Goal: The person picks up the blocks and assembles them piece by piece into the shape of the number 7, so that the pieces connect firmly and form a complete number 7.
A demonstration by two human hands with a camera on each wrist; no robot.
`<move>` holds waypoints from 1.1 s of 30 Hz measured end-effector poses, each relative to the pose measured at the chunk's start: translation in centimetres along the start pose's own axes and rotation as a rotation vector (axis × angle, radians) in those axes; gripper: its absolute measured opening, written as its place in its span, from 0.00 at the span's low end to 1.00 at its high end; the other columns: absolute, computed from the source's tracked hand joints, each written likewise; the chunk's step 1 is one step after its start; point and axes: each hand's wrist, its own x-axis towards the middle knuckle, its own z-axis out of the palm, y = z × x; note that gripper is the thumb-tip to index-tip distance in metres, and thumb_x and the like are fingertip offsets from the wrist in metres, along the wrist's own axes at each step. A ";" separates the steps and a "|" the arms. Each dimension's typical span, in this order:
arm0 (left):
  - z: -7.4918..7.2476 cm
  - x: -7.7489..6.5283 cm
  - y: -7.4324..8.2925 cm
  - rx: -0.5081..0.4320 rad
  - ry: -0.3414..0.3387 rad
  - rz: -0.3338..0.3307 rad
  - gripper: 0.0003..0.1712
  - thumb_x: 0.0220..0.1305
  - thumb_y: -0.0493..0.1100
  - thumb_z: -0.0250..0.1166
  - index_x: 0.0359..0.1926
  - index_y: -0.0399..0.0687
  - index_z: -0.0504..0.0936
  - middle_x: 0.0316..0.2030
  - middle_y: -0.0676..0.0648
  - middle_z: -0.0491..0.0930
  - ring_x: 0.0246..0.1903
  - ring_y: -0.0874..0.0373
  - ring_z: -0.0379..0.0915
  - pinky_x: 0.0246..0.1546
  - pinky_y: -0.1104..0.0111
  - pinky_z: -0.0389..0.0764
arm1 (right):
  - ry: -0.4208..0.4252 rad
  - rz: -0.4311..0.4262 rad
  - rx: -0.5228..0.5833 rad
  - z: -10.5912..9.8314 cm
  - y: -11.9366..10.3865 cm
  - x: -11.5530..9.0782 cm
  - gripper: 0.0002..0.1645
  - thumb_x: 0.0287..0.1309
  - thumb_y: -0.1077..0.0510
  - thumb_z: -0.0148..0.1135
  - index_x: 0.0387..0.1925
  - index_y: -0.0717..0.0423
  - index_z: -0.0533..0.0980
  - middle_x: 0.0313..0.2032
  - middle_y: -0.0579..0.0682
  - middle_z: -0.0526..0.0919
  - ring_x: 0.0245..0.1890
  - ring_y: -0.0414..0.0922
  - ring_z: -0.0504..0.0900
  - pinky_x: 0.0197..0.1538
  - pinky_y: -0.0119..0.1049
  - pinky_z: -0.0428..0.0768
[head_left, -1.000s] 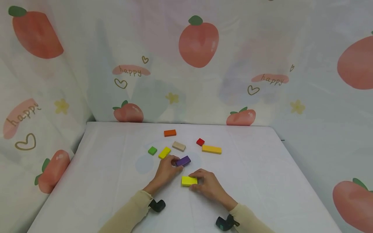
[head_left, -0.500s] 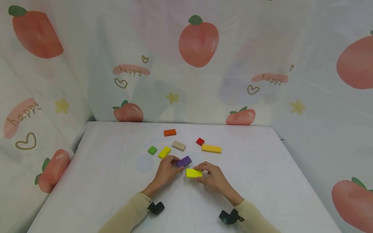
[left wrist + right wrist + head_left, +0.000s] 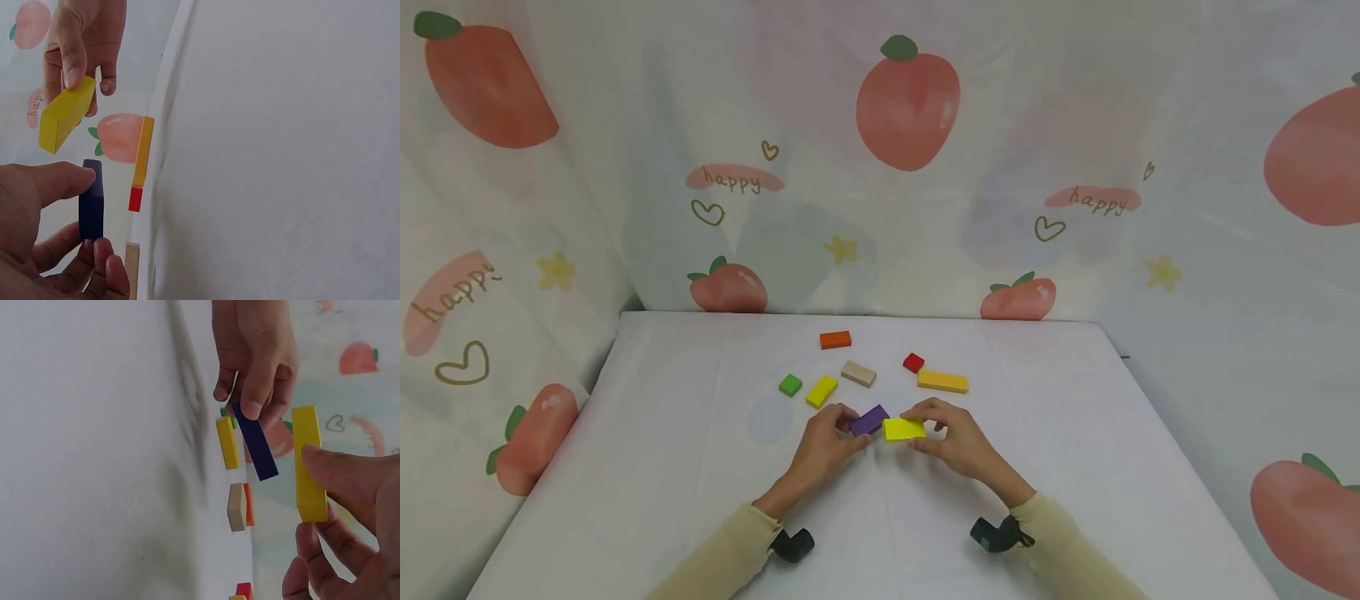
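Note:
My left hand (image 3: 820,448) pinches a purple block (image 3: 869,420) between thumb and fingers; in the left wrist view the thumb presses the upper end of this dark block (image 3: 92,209). Facing it, my right hand (image 3: 962,443) grips a bright yellow block (image 3: 904,430) by its right end. Both blocks are held above the table, their free ends close together in the head view. A narrow gap parts the yellow block (image 3: 306,459) from the purple block (image 3: 256,444) in the right wrist view.
Beyond the hands lie a green cube (image 3: 790,385), a second yellow block (image 3: 822,392), a beige block (image 3: 858,373) and an orange-red block (image 3: 835,340). A small red cube (image 3: 913,362) touches a long amber block (image 3: 943,382). Patterned cloth (image 3: 865,250) walls the white table (image 3: 700,500).
My right hand has raised the yellow block and carried it away from me and slightly right, up beside the purple block. The left hand, still holding the purple block, has shifted only a little.

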 end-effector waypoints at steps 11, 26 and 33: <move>-0.4 -0.9 0.1 0.029 -0.013 0.031 0.19 0.56 0.47 0.74 0.45 0.47 0.79 0.38 0.51 0.78 0.37 0.59 0.71 0.41 0.69 0.77 | -0.044 -0.041 0.007 -1.0 0.7 1.0 0.23 0.54 0.56 0.72 0.53 0.46 0.82 0.50 0.47 0.82 0.49 0.46 0.77 0.47 0.42 0.81; -0.3 -1.8 -0.4 0.050 -0.031 0.072 0.17 0.54 0.46 0.74 0.41 0.47 0.77 0.35 0.51 0.77 0.34 0.61 0.70 0.37 0.72 0.74 | -0.126 -0.133 -0.016 -0.9 2.7 2.5 0.22 0.57 0.59 0.69 0.55 0.48 0.80 0.53 0.49 0.82 0.50 0.46 0.79 0.49 0.35 0.82; -0.2 -2.1 -0.5 0.060 -0.040 0.070 0.18 0.54 0.47 0.74 0.41 0.46 0.77 0.34 0.51 0.76 0.33 0.61 0.70 0.35 0.73 0.73 | -0.173 -0.168 -0.022 -1.0 3.5 3.5 0.21 0.58 0.61 0.68 0.55 0.50 0.80 0.53 0.51 0.82 0.51 0.48 0.78 0.49 0.40 0.82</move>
